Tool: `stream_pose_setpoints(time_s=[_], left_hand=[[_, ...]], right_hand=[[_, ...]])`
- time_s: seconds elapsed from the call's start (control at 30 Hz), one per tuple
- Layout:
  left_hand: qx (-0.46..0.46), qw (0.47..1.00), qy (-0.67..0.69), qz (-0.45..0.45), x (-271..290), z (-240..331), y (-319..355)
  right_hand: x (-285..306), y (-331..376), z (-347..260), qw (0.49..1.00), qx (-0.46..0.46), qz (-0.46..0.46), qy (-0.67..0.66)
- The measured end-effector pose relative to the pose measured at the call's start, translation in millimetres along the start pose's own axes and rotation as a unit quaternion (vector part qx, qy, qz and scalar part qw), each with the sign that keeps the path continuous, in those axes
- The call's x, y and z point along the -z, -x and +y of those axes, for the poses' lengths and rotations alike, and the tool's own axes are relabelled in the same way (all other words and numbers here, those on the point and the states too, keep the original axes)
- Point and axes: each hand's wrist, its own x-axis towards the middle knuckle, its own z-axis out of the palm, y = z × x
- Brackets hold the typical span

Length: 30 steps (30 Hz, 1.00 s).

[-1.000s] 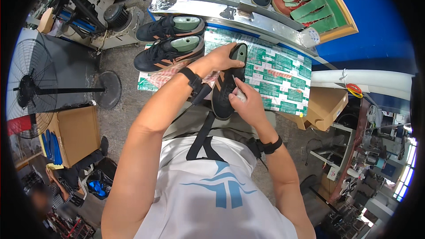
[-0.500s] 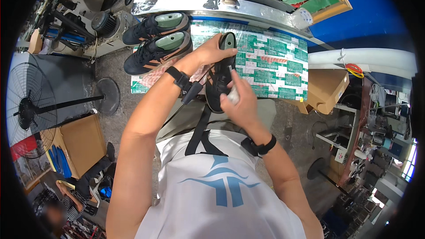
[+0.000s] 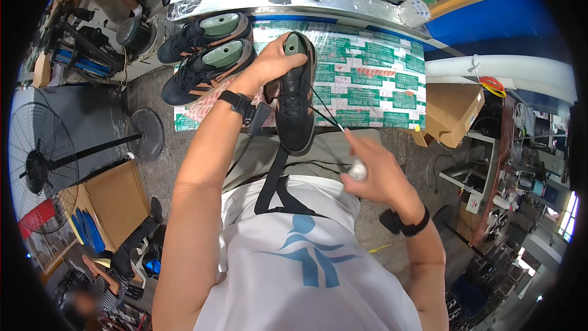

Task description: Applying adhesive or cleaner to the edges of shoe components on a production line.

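A dark sneaker (image 3: 295, 116) with a green shoe last inside stands at the near edge of the table, toe toward me. My left hand (image 3: 274, 63) is closed round its heel and collar, thumb over the opening. To the right, my right hand (image 3: 384, 168) closes on a hooked hand tool with a pale handle (image 3: 357, 170) and a thin metal tip. A black shoelace (image 3: 323, 102) runs taut from the sneaker's eyelets to that tip. Two similar sneakers (image 3: 211, 67), also on green lasts, rest to the left.
The table top (image 3: 380, 86) is covered in green and white printed tape. Behind it runs a metal-edged conveyor (image 3: 257, 1) carrying more shoes. A cardboard box (image 3: 452, 113) sits to the right, a standing fan (image 3: 40, 153) to the left. Other people show at the far left.
My right hand has moved from the sneaker's laces to the right and toward me, drawing the shoelace out tight. The sneaker and left hand have shifted slightly left in view.
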Motion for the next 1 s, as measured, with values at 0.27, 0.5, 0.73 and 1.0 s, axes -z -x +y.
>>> stream_pose_setpoints(time_s=[0.27, 0.5, 0.73, 1.0], left_hand=[[-0.004, 0.972, -0.204, 0.118, -39, -13, -14], [-0.007, 0.973, -0.182, 0.142, -45, -11, -11], [-0.024, 0.996, -0.033, 0.085, -4, -13, 0], [-0.036, 0.982, -0.139, 0.124, -41, -8, -9]], right_hand=[[-50, -55, 12, 0.987, 0.039, 0.128, -0.09], [-69, -65, 24, 0.984, -0.001, 0.116, -0.136], [-22, 56, 27, 0.982, -0.184, -0.027, -0.038], [-71, -49, 16, 0.977, 0.003, 0.186, -0.1]])
